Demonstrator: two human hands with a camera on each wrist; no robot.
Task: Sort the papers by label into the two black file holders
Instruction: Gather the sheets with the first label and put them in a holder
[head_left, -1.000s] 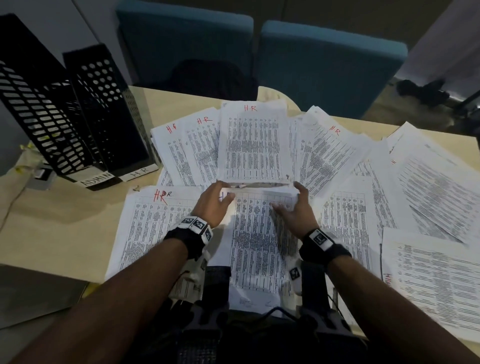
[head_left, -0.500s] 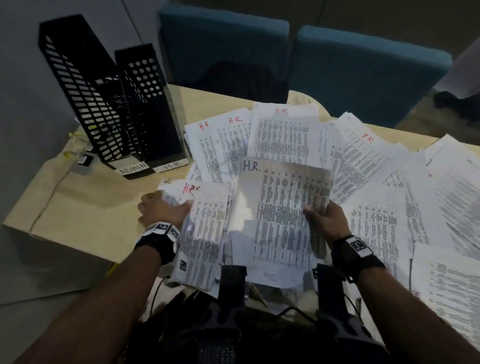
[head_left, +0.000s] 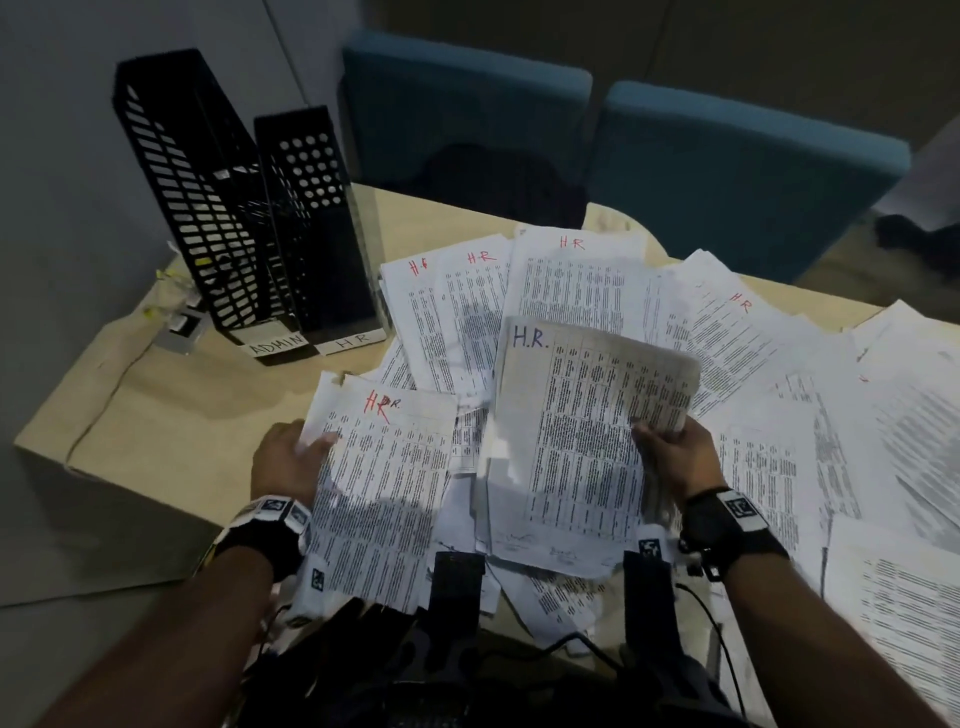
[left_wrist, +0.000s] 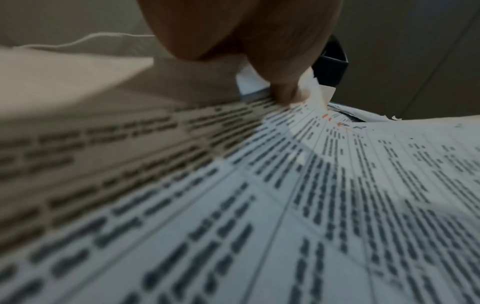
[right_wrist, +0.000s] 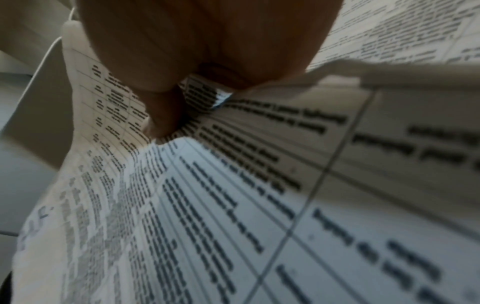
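Observation:
Two black file holders stand at the table's far left: the one labelled ADMIN (head_left: 192, 197) and, to its right, the one labelled HR (head_left: 317, 218). My right hand (head_left: 670, 452) grips the right edge of a printed sheet marked "H.R." in blue (head_left: 587, 426), lifted off the pile. My left hand (head_left: 291, 457) pinches the left edge of a sheet marked "HR" in red (head_left: 384, 467). The left wrist view shows my thumb (left_wrist: 275, 67) pressed on that sheet (left_wrist: 311, 205). In the right wrist view my thumb (right_wrist: 166, 115) clamps the printed sheet (right_wrist: 207, 205).
Many more printed sheets, several marked HR in red (head_left: 571, 280), cover the right half of the beige table (head_left: 182, 410). Two blue chairs (head_left: 727, 171) stand behind the far edge. A small socket box (head_left: 179, 332) sits left of the holders.
My right hand lifted the blue-marked H.R. sheet off the pile. My left hand moved left from the centre and took the edge of the red-marked HR sheet.

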